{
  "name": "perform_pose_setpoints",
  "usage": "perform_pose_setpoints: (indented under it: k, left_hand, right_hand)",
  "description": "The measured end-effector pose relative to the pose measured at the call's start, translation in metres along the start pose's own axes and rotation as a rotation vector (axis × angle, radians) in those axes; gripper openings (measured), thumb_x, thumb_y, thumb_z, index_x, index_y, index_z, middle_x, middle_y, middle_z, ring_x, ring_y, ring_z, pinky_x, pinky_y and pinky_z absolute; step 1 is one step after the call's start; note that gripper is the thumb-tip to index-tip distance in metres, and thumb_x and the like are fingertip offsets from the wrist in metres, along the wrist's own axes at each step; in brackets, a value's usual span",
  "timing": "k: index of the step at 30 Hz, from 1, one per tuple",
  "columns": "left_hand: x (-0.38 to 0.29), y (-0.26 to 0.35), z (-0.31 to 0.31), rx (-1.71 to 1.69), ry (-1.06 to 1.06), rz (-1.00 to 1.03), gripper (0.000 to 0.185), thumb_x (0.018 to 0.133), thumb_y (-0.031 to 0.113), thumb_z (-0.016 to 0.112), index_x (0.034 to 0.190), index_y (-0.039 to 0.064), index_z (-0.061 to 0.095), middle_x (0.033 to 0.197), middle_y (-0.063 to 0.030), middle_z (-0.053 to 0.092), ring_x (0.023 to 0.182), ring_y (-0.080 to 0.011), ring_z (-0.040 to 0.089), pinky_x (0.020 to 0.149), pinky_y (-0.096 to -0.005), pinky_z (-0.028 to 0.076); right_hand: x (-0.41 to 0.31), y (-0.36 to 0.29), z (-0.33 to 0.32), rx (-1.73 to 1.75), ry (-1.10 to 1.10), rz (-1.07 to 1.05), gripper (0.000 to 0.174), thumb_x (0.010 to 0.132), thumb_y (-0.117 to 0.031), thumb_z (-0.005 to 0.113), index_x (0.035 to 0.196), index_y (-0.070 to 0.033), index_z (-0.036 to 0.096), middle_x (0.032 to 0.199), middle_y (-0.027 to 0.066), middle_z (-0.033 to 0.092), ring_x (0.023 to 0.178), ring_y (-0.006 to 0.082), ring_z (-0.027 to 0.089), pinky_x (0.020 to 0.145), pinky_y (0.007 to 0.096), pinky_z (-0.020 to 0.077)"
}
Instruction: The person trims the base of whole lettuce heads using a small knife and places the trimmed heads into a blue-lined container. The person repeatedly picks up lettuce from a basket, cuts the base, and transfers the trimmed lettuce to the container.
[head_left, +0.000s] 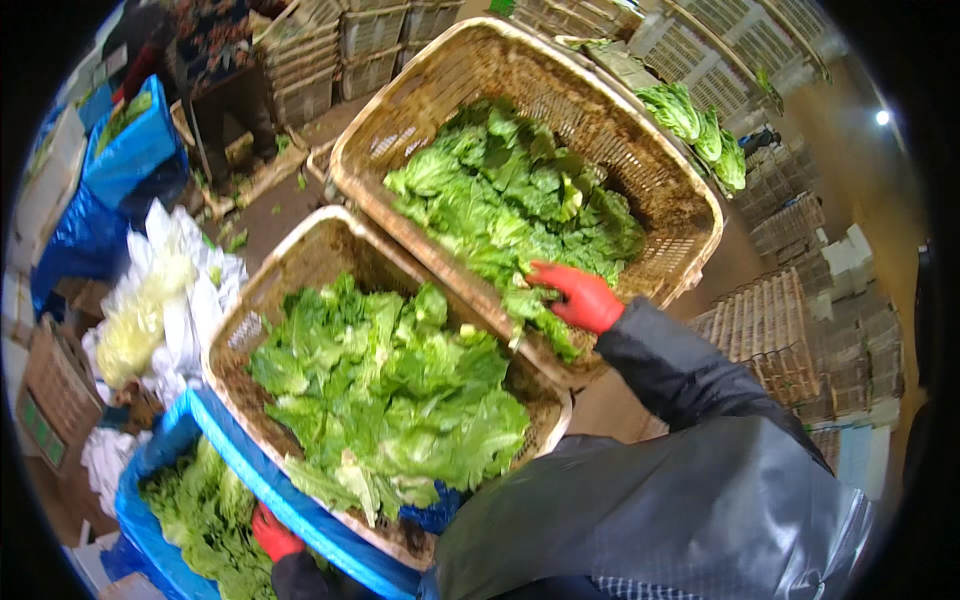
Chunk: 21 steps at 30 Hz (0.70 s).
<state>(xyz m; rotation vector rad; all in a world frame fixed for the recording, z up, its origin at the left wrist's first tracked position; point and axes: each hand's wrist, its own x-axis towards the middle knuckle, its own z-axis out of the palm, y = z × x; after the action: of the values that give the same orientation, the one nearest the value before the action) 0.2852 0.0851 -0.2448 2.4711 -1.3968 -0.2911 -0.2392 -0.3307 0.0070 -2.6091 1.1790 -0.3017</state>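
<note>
Two dirty plastic baskets stand side by side, the far basket and the near basket, both holding loose lettuce leaves. My right hand, in a red glove, is at the near rim of the far basket, its fingers on a small bunch of green leaves; whether it grips them I cannot tell. At the lower left, my red-gloved left hand rests against lettuce inside a container lined with blue plastic. Its fingers are partly hidden.
White and yellow plastic bags lie at the left, near another blue-lined container. Lettuce heads sit beyond the far basket. Stacked crates stand at the back, with more slatted crates at the right. Leaf scraps litter the floor.
</note>
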Motion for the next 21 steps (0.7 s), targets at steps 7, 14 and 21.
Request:
perform_pose_setpoints:
  k: [7, 14, 21]
  left_hand:
    - [-0.076, 0.109, -0.074, 0.03, 0.329, -0.278, 0.064, 0.076, 0.007, 0.064, 0.135, -0.001, 0.04, 0.132, -0.0203, 0.048, 0.115, -0.0289, 0.05, 0.099, -0.0384, 0.037]
    - [-0.172, 0.171, -0.086, 0.083, 0.095, -0.936, 0.052, 0.085, 0.014, 0.058, 0.133, 0.003, 0.044, 0.131, -0.018, 0.05, 0.116, -0.0281, 0.05, 0.099, -0.0371, 0.039]
    - [-0.126, 0.16, -0.098, -0.197, 0.245, -0.563, 0.06, 0.078, 0.004, 0.062, 0.134, -0.001, 0.042, 0.132, -0.0183, 0.048, 0.116, -0.027, 0.049, 0.1, -0.036, 0.036]
  right_hand:
    - [0.162, 0.278, -0.065, -0.138, -0.056, 0.745, 0.056, 0.073, -0.024, 0.064, 0.126, -0.015, 0.051, 0.122, 0.0185, 0.055, 0.112, 0.0332, 0.053, 0.093, 0.0404, 0.0437]
    - [0.201, 0.368, 0.002, 0.055, 0.27, 0.901, 0.062, 0.068, -0.025, 0.067, 0.127, -0.014, 0.05, 0.124, 0.0217, 0.052, 0.117, 0.0341, 0.049, 0.097, 0.0421, 0.04]
    - [0.167, 0.237, -0.052, -0.042, 0.11, 0.483, 0.041, 0.072, -0.024, 0.068, 0.108, -0.006, 0.057, 0.101, 0.0188, 0.063, 0.094, 0.0326, 0.062, 0.079, 0.0412, 0.0505]
